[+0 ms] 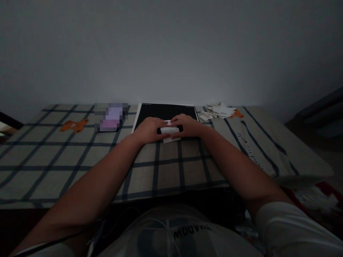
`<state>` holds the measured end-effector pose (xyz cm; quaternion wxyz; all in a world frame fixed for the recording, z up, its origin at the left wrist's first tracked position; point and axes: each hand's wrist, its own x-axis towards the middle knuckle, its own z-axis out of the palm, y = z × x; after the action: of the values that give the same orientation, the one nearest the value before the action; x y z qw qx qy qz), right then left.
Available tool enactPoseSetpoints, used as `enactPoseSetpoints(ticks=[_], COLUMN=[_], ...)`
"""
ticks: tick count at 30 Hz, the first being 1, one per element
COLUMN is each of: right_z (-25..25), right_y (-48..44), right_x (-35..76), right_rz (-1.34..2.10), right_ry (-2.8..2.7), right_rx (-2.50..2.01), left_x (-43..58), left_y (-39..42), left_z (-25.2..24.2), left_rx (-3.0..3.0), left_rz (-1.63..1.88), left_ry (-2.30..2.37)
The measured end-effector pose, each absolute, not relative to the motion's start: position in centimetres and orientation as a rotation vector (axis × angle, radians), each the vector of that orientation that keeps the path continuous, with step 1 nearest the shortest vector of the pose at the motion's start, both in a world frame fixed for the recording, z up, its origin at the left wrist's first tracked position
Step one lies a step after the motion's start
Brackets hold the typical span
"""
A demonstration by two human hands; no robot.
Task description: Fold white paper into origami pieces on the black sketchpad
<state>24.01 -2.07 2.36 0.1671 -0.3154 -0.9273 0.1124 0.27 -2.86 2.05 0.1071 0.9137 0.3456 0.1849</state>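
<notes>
Centrally, in the head view, the left hand (pixel 148 129) and the right hand (pixel 189 125) both grip a white paper (pixel 169 130) between fingers and thumbs, the thumbs along its near side. It sits at the near end of a black sheet (pixel 163 111) with a pale border, lying on a checked tablecloth (pixel 167 175). A blurred-out phone-like object (pixel 111 117) lies left of the sheet; a loose pile of paper pieces (pixel 220 110) lies just right of it, near the wall (pixel 171 50).
</notes>
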Motion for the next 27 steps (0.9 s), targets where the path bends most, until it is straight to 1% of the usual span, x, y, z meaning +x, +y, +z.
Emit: enactPoseSetpoints(ticks=[4, 9, 15, 27], right_z=[2.8, 3.1, 2.9, 3.4], right_y=[-2.1, -2.4, -2.2, -2.7], right_x=[24.0, 23.6, 22.7, 22.5], right_rz=[0.477, 0.734, 1.004, 0.992], right_ry=[-2.48, -2.185, -1.971, -1.858], right_rx=[-0.833, -1.007, -0.946, -1.033], left_x=[0.2, 0.4, 0.8, 1.1], left_y=[-3.2, -3.6, -3.6, -3.5], left_z=[2.4, 2.8, 3.0, 2.7], left_rx=[2.507, 2.099, 1.735, 1.562], left_rz=[0.689, 1.022, 1.147, 1.181], left_ry=[1.031, 1.158, 1.132, 1.1])
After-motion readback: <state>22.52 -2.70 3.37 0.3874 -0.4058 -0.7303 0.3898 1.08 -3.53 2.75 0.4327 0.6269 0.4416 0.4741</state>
